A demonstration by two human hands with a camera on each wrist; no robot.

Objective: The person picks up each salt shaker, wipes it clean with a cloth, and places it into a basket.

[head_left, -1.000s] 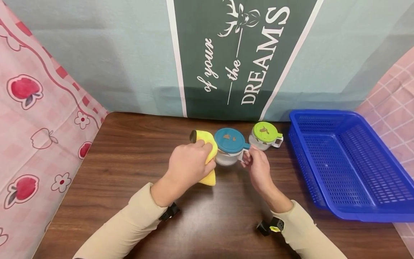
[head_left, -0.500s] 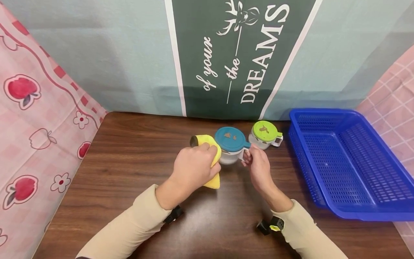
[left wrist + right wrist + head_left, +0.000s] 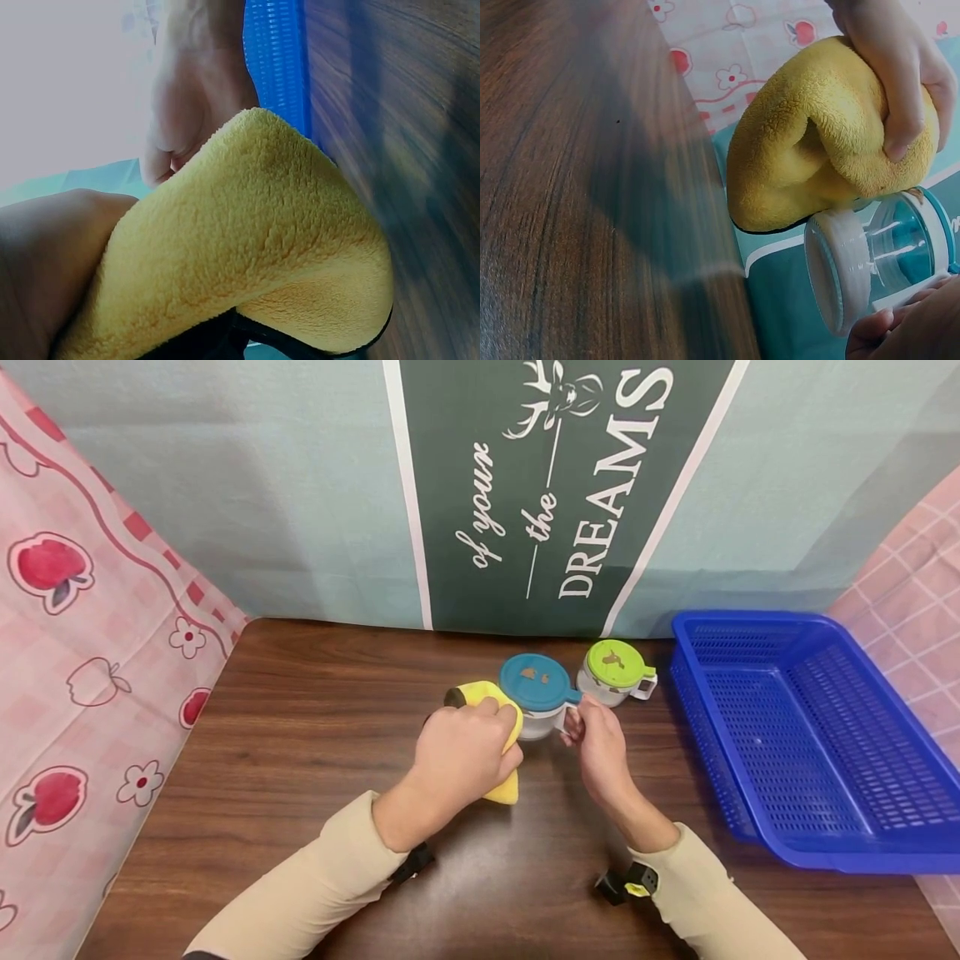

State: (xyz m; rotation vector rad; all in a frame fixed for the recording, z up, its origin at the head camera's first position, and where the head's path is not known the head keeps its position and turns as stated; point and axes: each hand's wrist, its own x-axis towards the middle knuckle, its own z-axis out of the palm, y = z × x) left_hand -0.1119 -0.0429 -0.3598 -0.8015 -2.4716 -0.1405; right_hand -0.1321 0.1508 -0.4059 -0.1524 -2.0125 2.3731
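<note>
My left hand (image 3: pixel 461 756) grips a bunched yellow cloth (image 3: pixel 504 789) with a dark edge. The fuzzy cloth (image 3: pixel 802 142) lies against the side of a clear glass jar (image 3: pixel 900 247) in the right wrist view. That jar has a round blue lid (image 3: pixel 534 682) with brown marks on top and a white handle. My right hand (image 3: pixel 603 756) holds it by the handle, fingers curled around. In the left wrist view the cloth (image 3: pixel 247 232) hides the jar. Just behind my right hand stands a smaller jar with a lime-green lid (image 3: pixel 617 667).
A blue perforated plastic basket (image 3: pixel 757 777) sits at the right of the brown wooden table (image 3: pixel 300 718). A green-grey printed cloth (image 3: pixel 322 510) hangs along the back edge, and a pink apple-patterned one (image 3: pixel 112 635) along the left.
My left hand and the yellow cloth have moved a little to the right and toward me, along the jar's side. The right hand stays at the handle, nearly still.
</note>
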